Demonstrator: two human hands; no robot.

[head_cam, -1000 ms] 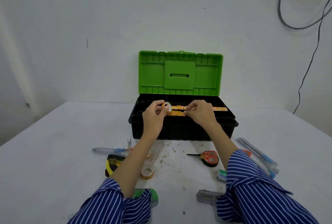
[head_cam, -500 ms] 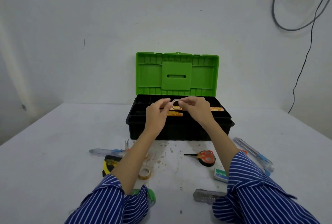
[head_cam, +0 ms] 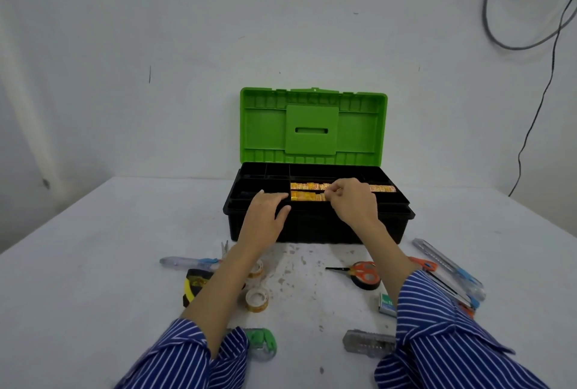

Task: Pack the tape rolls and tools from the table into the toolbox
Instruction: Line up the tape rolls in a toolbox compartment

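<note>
Black plastic toolbox stood open at the far middle of the table, green lid up. My left hand rested flat, fingers relaxed, on its near rim. My right hand hovered curled over the tray; whether it pinched anything I couldn't tell. Two tape rolls lay nearer me, beside my left forearm

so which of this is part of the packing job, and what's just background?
Job: toolbox; tape rolls; scissors; utility knives; stapler; staple box.
Background: wall cables; table.
</note>
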